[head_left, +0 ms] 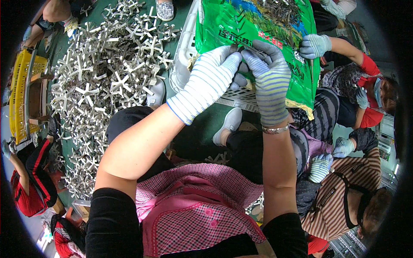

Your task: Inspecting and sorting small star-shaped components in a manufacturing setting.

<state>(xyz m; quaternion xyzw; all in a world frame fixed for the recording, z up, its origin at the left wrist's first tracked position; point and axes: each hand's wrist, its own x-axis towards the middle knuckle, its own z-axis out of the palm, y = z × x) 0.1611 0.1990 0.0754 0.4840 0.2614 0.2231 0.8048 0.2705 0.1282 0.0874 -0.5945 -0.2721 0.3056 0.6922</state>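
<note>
My left hand (209, 81), in a white knit glove with blue stripes, has its thumb and fingers pinched together. Close against it is my right hand (272, 79), in a matching glove with greyed fingertips, also closed. Between the fingertips shows a small dark piece (239, 48); its kind is too small to make out and the gloves partly hide it. Both hands are over a green printed plastic sack (297, 86) spread on a white plastic crate (181, 64). A heap of thin dark pieces (282, 12) lies on the sack's far part.
Many pale star-shaped, branched parts (122, 81) are piled on the green floor to the left. A co-worker's gloved hand (315, 46) touches the sack's right edge. Other people sit close on the right. A yellow crate (23, 90) stands at far left.
</note>
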